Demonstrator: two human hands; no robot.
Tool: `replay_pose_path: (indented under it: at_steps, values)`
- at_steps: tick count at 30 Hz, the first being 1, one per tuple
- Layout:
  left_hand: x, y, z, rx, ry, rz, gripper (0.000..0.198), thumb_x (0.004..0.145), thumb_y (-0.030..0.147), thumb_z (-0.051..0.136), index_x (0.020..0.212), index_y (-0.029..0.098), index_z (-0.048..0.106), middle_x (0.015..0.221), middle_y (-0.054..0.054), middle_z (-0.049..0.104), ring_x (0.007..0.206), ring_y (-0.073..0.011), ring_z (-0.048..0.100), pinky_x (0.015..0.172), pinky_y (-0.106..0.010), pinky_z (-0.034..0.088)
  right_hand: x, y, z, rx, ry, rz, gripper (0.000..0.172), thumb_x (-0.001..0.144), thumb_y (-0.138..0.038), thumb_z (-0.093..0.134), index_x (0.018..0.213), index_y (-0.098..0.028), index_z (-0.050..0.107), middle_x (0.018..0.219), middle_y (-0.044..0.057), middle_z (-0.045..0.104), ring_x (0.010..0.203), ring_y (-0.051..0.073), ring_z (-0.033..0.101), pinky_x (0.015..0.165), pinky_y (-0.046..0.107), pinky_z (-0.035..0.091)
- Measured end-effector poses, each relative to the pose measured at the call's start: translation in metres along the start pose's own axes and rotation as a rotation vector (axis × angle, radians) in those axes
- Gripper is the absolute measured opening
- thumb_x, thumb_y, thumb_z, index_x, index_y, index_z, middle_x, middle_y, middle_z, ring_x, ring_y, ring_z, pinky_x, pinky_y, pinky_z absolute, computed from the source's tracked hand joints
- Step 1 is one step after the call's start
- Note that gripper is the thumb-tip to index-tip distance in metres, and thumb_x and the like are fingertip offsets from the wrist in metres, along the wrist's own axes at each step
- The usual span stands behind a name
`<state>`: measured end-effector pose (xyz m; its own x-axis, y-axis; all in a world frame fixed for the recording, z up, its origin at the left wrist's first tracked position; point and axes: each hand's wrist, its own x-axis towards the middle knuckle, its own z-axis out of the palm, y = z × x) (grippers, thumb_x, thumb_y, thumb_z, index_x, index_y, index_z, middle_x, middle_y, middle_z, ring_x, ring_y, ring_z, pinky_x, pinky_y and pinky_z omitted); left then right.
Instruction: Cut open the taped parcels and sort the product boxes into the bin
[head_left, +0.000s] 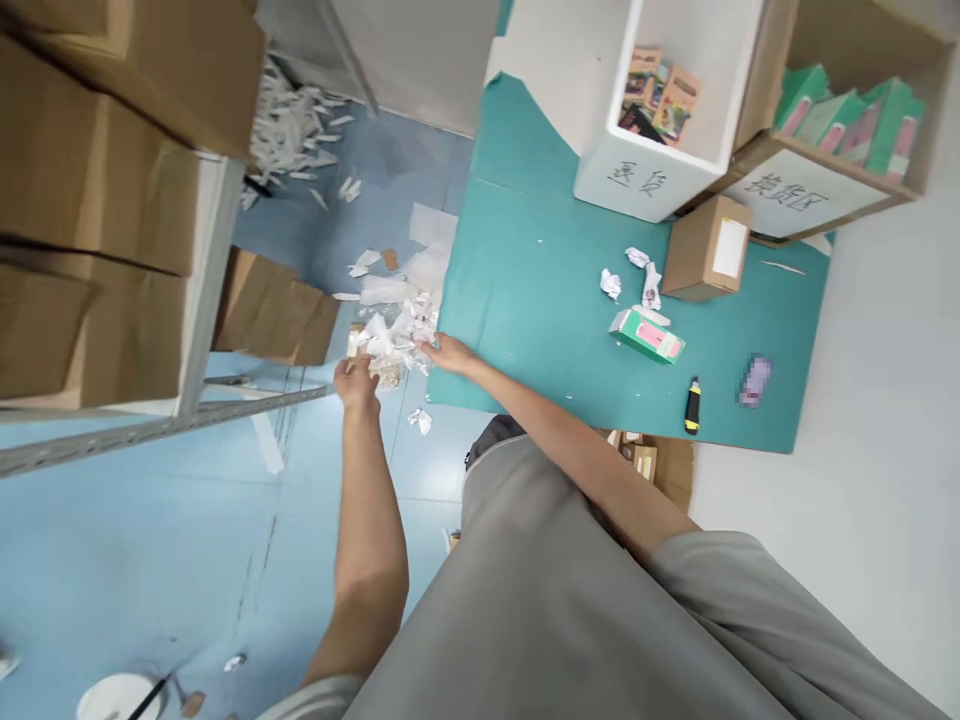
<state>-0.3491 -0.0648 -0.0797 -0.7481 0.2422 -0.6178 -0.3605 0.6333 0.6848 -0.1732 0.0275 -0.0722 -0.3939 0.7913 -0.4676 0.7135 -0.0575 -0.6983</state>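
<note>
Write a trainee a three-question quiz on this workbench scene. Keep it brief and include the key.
1. True or false: the black-and-yellow cutter lies inside the white bin.
2. Where are several green-and-pink boxes grouped? (a) white bin (b) open carton (c) metal shelf
3. Near the white scraps, which is closer to the green table: the left hand or the right hand?

Key: 1. False; the cutter lies on the table. 2. b. 3. The right hand.
</note>
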Motion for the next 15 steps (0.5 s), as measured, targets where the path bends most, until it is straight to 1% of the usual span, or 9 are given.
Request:
replay_pose_path:
  at_steps: [1, 3, 6, 8, 10, 12, 13, 14, 15]
  values:
    - [-0.004, -0.006, 0.011, 0.049, -0.002, 0.041, 0.056, 0.091, 0.029, 0.08, 0.143, 0.023, 0.06, 0.145, -0.015, 0.07, 0.134, -0.0263, 0.074, 0.11, -0.042, 0.066, -0.01, 0.018, -0.011, 0.009, -0.012, 0.033, 0.038, 0.109, -0.04, 0.084, 0.126, -0.007, 0.08, 0.113, 0.005, 0.089, 0.105, 0.016, 0.083, 0.097, 0.024, 0.066]
    - [-0.02, -0.021, 0.041, 0.125, -0.064, 0.122, 0.054, 0.089, 0.033, 0.08, 0.139, 0.022, 0.062, 0.144, -0.015, 0.07, 0.137, -0.0292, 0.073, 0.112, -0.047, 0.065, -0.036, 0.06, -0.04, 0.035, -0.007, 0.09, 0.034, 0.109, -0.036, 0.083, 0.132, -0.011, 0.08, 0.123, 0.007, 0.089, 0.113, 0.019, 0.084, 0.102, 0.028, 0.066]
    - [-0.06, -0.043, 0.098, 0.184, -0.24, 0.185, 0.05, 0.087, 0.036, 0.083, 0.132, 0.021, 0.067, 0.141, -0.015, 0.073, 0.14, -0.0306, 0.071, 0.117, -0.049, 0.063, -0.086, 0.127, -0.096, 0.076, 0.068, 0.177, 0.03, 0.113, -0.031, 0.072, 0.14, -0.017, 0.078, 0.139, 0.011, 0.085, 0.122, 0.021, 0.083, 0.108, 0.032, 0.065]
    - [-0.095, -0.054, 0.138, 0.207, -0.412, 0.205, 0.046, 0.088, 0.034, 0.083, 0.129, 0.02, 0.069, 0.14, -0.016, 0.076, 0.141, -0.0297, 0.072, 0.121, -0.048, 0.06, -0.124, 0.17, -0.141, 0.148, 0.203, 0.222, 0.033, 0.113, -0.031, 0.067, 0.142, -0.019, 0.077, 0.147, 0.013, 0.081, 0.129, 0.022, 0.081, 0.112, 0.034, 0.063]
    - [-0.132, -0.059, 0.178, 0.231, -0.627, 0.222, 0.042, 0.091, 0.03, 0.081, 0.13, 0.019, 0.071, 0.142, -0.017, 0.078, 0.141, -0.0295, 0.073, 0.124, -0.049, 0.059, -0.16, 0.211, -0.187, 0.153, 0.403, 0.275, 0.036, 0.113, -0.032, 0.062, 0.144, -0.018, 0.076, 0.15, 0.016, 0.078, 0.134, 0.025, 0.077, 0.115, 0.037, 0.062]
    - [-0.168, -0.063, 0.216, 0.268, -0.825, 0.255, 0.042, 0.092, 0.028, 0.081, 0.133, 0.018, 0.074, 0.145, -0.018, 0.079, 0.14, -0.0313, 0.074, 0.124, -0.051, 0.058, -0.191, 0.249, -0.231, 0.082, 0.626, 0.353, 0.04, 0.113, -0.032, 0.06, 0.146, -0.014, 0.074, 0.155, 0.02, 0.073, 0.148, 0.028, 0.068, 0.125, 0.042, 0.055]
    - [-0.185, -0.064, 0.235, 0.294, -0.902, 0.281, 0.043, 0.093, 0.028, 0.081, 0.134, 0.017, 0.075, 0.147, -0.019, 0.078, 0.139, -0.0323, 0.075, 0.124, -0.052, 0.058, -0.203, 0.267, -0.249, 0.043, 0.718, 0.423, 0.044, 0.112, -0.031, 0.06, 0.149, -0.011, 0.07, 0.16, 0.023, 0.069, 0.155, 0.03, 0.062, 0.13, 0.045, 0.05]
    - [-0.201, -0.066, 0.253, 0.326, -0.962, 0.308, 0.044, 0.094, 0.028, 0.081, 0.136, 0.016, 0.076, 0.148, -0.02, 0.077, 0.139, -0.0331, 0.075, 0.125, -0.053, 0.057, -0.211, 0.284, -0.265, 0.03, 0.771, 0.51, 0.049, 0.111, -0.031, 0.06, 0.154, -0.008, 0.066, 0.164, 0.025, 0.066, 0.159, 0.031, 0.058, 0.134, 0.047, 0.046]
    - [-0.216, -0.067, 0.27, 0.359, -1.009, 0.333, 0.046, 0.095, 0.027, 0.081, 0.139, 0.014, 0.076, 0.151, -0.021, 0.076, 0.14, -0.034, 0.075, 0.126, -0.052, 0.056, -0.217, 0.299, -0.278, 0.042, 0.784, 0.593, 0.055, 0.111, -0.031, 0.06, 0.16, -0.006, 0.061, 0.168, 0.027, 0.062, 0.163, 0.032, 0.055, 0.135, 0.049, 0.044]
